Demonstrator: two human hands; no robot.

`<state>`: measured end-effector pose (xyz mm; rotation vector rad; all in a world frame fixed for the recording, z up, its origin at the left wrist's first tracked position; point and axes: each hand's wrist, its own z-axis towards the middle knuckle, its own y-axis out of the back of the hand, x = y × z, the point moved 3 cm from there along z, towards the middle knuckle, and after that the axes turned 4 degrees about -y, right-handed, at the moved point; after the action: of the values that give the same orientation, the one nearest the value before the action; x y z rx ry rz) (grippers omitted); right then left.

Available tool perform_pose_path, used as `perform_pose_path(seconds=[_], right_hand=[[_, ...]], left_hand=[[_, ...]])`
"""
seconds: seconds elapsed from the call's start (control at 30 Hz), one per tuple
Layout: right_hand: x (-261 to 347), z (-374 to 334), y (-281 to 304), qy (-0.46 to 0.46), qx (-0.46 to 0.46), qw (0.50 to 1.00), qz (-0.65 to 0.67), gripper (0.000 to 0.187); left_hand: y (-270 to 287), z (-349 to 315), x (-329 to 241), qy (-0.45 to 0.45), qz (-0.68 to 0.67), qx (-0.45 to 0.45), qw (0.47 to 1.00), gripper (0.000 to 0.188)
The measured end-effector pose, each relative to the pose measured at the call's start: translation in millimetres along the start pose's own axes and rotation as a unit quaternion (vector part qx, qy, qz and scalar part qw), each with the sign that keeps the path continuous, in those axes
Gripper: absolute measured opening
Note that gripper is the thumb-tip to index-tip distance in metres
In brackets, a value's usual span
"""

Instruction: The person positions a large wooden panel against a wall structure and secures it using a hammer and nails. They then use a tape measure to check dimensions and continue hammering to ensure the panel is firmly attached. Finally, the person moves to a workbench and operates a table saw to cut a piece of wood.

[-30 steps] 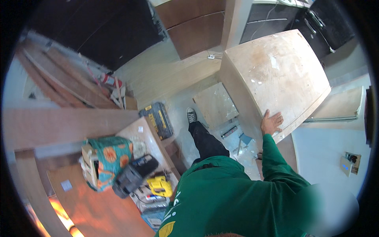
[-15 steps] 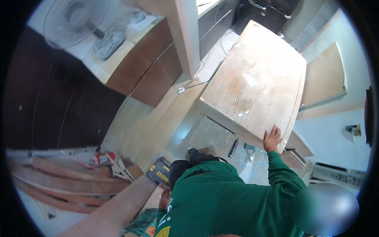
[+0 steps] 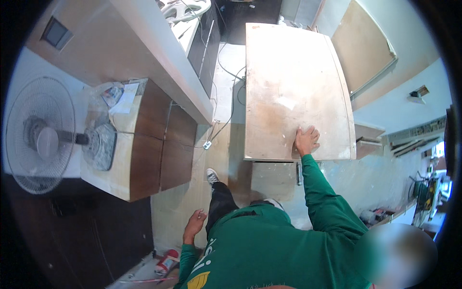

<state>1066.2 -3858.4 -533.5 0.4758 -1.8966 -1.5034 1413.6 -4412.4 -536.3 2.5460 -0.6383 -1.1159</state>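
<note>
My right hand rests on the worn wooden tabletop, close to its near edge, with the fingers spread over the surface. Nothing is held in it. Low at my left side, my left hand hangs free beside my leg, its fingers loosely bent and empty. The tabletop is pale and scuffed, with several white specks near the right hand and a white patch toward its middle. Below the near edge, a dark slim cylinder is partly visible.
To the left stands a brown cabinet bearing a pedestal fan with a plastic-wrapped base. A power cord with a white socket block crosses the floor between cabinet and table. A red-and-white container lies at lower left. A wooden panel leans at far right.
My view has turned and I have stepped beside the table's near edge. The right hand has moved from the near right corner farther inward on the top. My left hand has come out from my side.
</note>
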Motion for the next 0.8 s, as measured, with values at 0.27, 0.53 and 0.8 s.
perform_pose_path(seconds=[0.27,0.53,0.8], right_hand=[[62.6,-54.8,-16.9,-0.056,-0.076,0.995,-0.025,0.084],[80.0,-60.9,-4.7,-0.062,-0.071,0.995,-0.033,0.083],[87.3,-58.9,6.7,-0.082,-0.066,0.994,-0.03,0.083]], left_hand=[[144.5,65.1,-146.2,-0.057,0.104,0.034,0.992,0.063],[194.6,149.4,-250.3,-0.161,0.181,0.106,0.964,0.061],[169.6,246.5,-371.4,-0.277,0.256,0.255,0.89,0.057]])
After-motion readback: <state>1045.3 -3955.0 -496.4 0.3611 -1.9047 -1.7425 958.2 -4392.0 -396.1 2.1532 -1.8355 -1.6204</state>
